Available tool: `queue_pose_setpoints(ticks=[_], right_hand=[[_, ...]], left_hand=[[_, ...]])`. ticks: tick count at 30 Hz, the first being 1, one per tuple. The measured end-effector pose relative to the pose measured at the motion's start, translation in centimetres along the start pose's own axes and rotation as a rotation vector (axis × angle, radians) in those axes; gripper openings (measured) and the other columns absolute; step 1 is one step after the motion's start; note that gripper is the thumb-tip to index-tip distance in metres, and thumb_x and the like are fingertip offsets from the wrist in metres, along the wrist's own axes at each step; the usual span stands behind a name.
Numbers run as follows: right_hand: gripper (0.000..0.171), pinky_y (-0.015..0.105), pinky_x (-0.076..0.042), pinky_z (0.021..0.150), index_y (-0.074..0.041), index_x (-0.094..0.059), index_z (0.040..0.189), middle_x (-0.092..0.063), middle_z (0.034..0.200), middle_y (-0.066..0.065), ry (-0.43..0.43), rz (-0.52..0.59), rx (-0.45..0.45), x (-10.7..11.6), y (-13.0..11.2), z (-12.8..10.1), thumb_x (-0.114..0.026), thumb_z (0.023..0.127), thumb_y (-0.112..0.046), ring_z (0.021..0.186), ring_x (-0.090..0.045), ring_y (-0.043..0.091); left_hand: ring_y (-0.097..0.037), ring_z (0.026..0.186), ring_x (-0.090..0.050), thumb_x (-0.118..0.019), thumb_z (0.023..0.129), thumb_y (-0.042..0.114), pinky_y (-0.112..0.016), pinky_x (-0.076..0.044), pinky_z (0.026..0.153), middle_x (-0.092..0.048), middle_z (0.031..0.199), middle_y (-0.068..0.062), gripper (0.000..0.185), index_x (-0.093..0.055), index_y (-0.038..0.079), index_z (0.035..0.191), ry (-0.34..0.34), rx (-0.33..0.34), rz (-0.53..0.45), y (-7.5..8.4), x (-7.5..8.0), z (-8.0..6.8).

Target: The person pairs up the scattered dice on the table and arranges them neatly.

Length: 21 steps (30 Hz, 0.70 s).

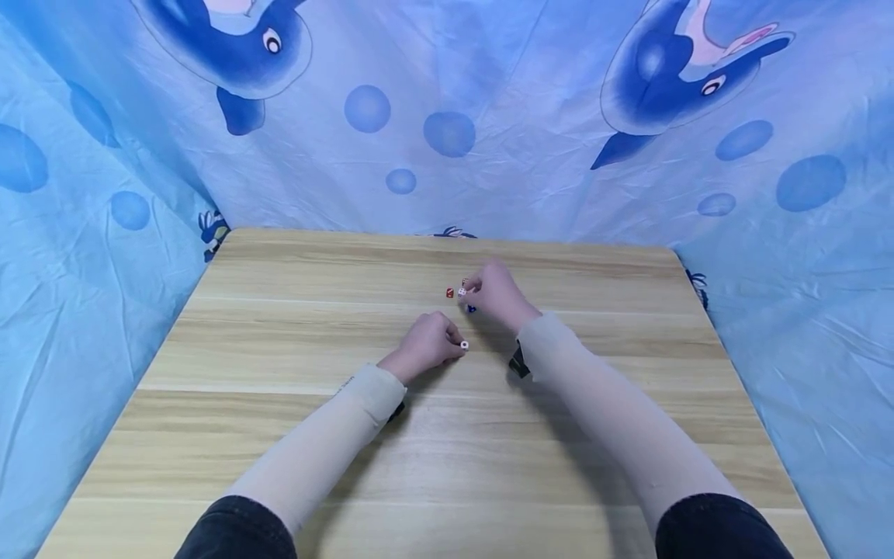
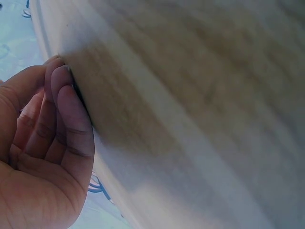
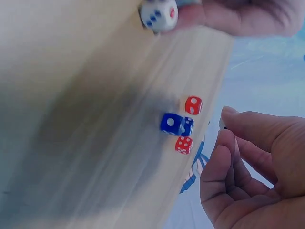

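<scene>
My left hand (image 1: pixel 429 341) pinches a white die (image 1: pixel 464 345) close over the middle of the table. The right wrist view shows this white die (image 3: pixel 159 15) with blue pips and one red pip. In the left wrist view the fingertips of my left hand (image 2: pixel 52 129) hide the die. Farther back, my right hand (image 1: pixel 494 293) holds another white die (image 1: pixel 462 292) between thumb and fingertips. Beside it on the table are two blue dice (image 3: pixel 171 124), one partly behind the other, and two red dice (image 3: pixel 193 105), one on either side of the blue pair.
The dice are on a wooden table (image 1: pixel 279 357) with light and dark grain. Behind it and along both sides hangs a blue cloth (image 1: pixel 517 178) printed with dolphins and bubbles. Dark bands (image 1: pixel 519 362) show under the wrists.
</scene>
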State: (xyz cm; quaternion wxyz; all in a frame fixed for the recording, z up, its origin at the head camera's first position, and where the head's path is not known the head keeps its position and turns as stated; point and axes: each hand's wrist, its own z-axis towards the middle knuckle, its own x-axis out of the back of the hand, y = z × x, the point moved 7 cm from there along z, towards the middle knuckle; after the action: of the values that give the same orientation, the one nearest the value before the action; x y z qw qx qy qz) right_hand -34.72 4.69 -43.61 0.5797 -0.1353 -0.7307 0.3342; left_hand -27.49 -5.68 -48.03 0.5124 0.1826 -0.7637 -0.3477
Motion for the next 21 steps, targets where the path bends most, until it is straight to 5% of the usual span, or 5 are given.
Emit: queue_pose_setpoints(ticks=[13, 21], right_hand=[[0.014, 0.028, -0.046, 0.047, -0.013, -0.072, 0.09, -0.064, 0.074, 0.001, -0.057, 0.056, -0.022, -1.7, 2.2, -5.4, -0.073, 0.076, -0.016, 0.054, -0.055, 0.015], [0.013, 0.029, -0.045, 0.055, -0.013, -0.072, 0.086, -0.063, 0.07, -0.002, -0.082, 0.047, 0.027, -3.2, 2.5, -6.9, -0.075, 0.073, -0.013, 0.06, -0.055, 0.013]], left_hand=[[-0.017, 0.054, -0.061, -0.075, 0.073, 0.013, -0.025, -0.049, 0.046, -0.063, 0.066, 0.005, 0.006, -0.071, 0.012, 0.079, 0.006, -0.001, -0.009, 0.1, 0.1, -0.1], [-0.019, 0.054, -0.061, -0.074, 0.074, 0.012, -0.026, -0.049, 0.047, -0.065, 0.065, 0.0, 0.007, -0.072, 0.011, 0.08, -0.005, 0.0, 0.002, 0.2, 0.0, -0.2]])
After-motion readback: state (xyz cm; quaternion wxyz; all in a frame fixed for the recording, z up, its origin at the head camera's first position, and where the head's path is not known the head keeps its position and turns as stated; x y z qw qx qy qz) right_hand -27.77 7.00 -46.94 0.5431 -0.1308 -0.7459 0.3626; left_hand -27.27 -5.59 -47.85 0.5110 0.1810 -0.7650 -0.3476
